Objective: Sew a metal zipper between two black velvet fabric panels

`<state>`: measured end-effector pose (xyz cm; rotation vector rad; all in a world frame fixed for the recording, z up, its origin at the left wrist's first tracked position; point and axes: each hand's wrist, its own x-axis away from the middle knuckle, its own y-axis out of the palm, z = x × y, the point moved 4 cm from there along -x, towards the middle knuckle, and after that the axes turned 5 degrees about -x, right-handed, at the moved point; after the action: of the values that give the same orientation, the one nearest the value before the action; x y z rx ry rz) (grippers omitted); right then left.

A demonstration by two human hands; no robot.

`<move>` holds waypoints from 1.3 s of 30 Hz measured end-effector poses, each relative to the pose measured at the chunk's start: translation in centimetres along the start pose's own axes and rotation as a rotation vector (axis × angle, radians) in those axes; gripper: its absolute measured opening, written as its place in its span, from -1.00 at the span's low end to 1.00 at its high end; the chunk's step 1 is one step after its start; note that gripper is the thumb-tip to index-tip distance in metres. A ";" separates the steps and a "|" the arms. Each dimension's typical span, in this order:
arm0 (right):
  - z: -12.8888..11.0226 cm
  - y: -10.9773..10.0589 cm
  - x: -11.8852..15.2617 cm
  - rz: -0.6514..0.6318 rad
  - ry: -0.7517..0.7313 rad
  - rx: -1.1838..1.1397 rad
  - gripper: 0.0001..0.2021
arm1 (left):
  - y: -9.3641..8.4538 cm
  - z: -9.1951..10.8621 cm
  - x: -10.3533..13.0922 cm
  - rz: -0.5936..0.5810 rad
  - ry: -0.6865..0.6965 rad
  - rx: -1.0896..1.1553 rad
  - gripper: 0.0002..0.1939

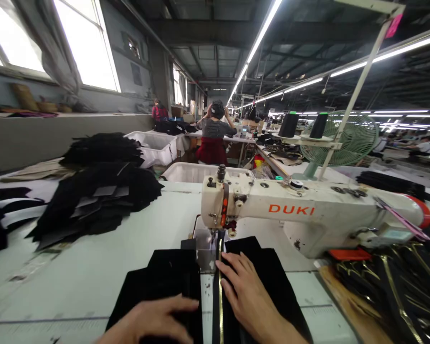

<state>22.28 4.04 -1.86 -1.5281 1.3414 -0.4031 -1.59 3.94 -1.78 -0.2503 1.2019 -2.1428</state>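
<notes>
Gold-lined black strip (221,296) (zipper, by the look) was laid lengthwise toward the tabletop (75,282)'s near edge, far end under the stitching head of the sewing machine (326,210). It was held flat along the right black panel (277,282)'s inner edge by the right hand (249,291), fingers spread, nothing pinched. Left black panel (161,272) was covered by the left hand (161,315), loosely spread, blurred; contact couldn't be told. Progress: strip judged lined up, stitched length couldn't be made out; no gold line seen on the left panel. Gold-lined strips (394,282) were heaped toward the tabletop's right edge, black pieces (103,191) toward its left.
</notes>
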 end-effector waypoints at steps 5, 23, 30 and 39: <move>0.4 -0.2 -1.3 -0.059 -0.034 -0.013 -0.62 | -3.9 -0.7 -5.2 -0.138 -0.001 -0.209 -0.48; 0.9 -1.0 -1.4 -0.039 -0.008 0.055 -0.70 | -4.8 -2.2 -9.1 -0.331 0.144 -0.177 -0.75; 0.7 -1.6 -1.3 -0.085 -0.058 -0.001 -0.74 | -6.6 -2.5 -8.0 -0.366 0.193 -0.158 -0.74; -1.9 -1.3 0.1 -0.057 -0.043 0.009 -0.65 | -5.7 1.2 -10.4 -0.217 0.214 -0.235 -0.85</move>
<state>21.57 2.91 -0.01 -1.5617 1.2637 -0.4092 4.31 11.66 5.09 -0.2679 1.6189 -2.2554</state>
